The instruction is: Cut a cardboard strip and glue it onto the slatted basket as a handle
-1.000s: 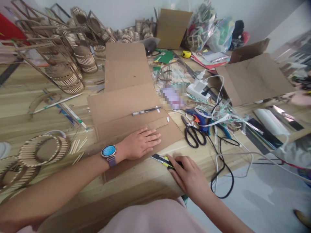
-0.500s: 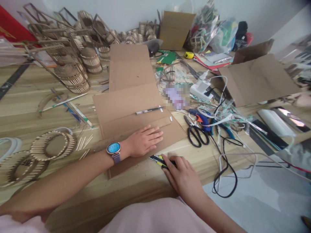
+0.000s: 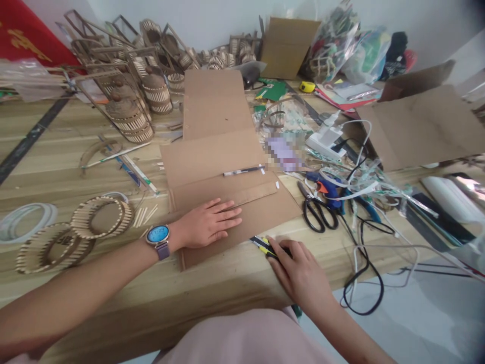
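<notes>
My left hand (image 3: 207, 224) lies flat, fingers stretched out, on a brown cardboard sheet (image 3: 227, 167) on the wooden table (image 3: 56, 172). A blue-faced watch (image 3: 158, 234) is on that wrist. My right hand (image 3: 299, 270) is closed round a yellow-and-black utility knife (image 3: 261, 244), whose tip rests at the cardboard's near right edge. A black pen (image 3: 242, 171) lies across the cardboard further back.
Black scissors (image 3: 317, 212) and tangled cables (image 3: 359, 253) lie to the right, with a white power strip (image 3: 324, 140) behind. Rings of wooden sticks (image 3: 100, 217) sit at the left, stick baskets (image 3: 129, 119) at the back. A cardboard box (image 3: 286, 48) stands at the wall.
The view has shifted, so everything sits further right in the picture. My left hand has slid a little back along the cardboard; the right hand still holds the knife at the edge.
</notes>
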Demonstrator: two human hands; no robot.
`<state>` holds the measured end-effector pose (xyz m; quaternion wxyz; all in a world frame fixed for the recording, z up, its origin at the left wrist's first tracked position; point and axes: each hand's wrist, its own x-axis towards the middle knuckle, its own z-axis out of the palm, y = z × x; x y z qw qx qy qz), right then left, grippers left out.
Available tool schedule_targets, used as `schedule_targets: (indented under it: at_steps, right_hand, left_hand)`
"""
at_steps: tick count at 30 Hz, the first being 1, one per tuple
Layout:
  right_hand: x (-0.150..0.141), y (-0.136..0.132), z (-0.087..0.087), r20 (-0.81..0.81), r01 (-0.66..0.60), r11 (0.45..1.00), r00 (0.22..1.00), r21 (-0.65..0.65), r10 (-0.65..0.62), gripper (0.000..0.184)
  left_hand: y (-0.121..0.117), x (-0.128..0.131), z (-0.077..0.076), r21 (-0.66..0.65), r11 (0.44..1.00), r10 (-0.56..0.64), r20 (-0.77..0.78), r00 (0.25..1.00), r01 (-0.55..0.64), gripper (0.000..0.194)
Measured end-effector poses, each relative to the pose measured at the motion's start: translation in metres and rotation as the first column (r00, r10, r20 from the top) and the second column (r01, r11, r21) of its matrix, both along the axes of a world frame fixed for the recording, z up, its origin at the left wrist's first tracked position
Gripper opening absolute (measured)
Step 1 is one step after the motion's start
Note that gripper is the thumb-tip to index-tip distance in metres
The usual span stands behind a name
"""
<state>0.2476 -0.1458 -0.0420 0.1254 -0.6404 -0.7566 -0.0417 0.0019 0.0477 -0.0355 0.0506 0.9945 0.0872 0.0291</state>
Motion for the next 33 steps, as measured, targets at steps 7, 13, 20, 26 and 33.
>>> schedule_targets:
  at_steps: [7, 13, 20, 26, 33]
  right_hand:
    - [-0.019, -0.002, -0.002, -0.002, 0.029, 1.0, 1.0, 0.003, -0.029, 0.041]
    - [-0.019, -0.004, -0.003, 0.006, 0.006, 1.0, 1.0, 0.006, -0.007, 0.043]
    - [-0.023, -0.003, 0.0, 0.059, -0.011, 1.0, 0.998, 0.007, 0.01, 0.043]
    - [-0.026, -0.003, 0.005, 0.081, -0.056, 0.998, 0.995, 0.027, 0.054, 0.043]
    - [-0.032, -0.004, 0.004, 0.07, -0.078, 0.996, 0.995, 0.052, 0.074, 0.042]
  left_hand:
    - [0.0, 0.001, 0.001, -0.012, 1.0, -0.002, 0.035, 0.999, 0.002, 0.046]
    - [0.0, 0.001, 0.002, -0.02, 1.0, 0.01, -0.001, 1.0, -0.01, 0.047]
    - [0.0, 0.001, -0.001, -0.019, 1.0, 0.009, 0.033, 0.999, -0.008, 0.046]
    - [-0.001, 0.002, -0.001, -0.012, 1.0, -0.008, 0.04, 0.999, 0.009, 0.046]
    - [-0.001, 0.002, -0.001, -0.016, 1.0, -0.001, 0.028, 1.0, 0.001, 0.047]
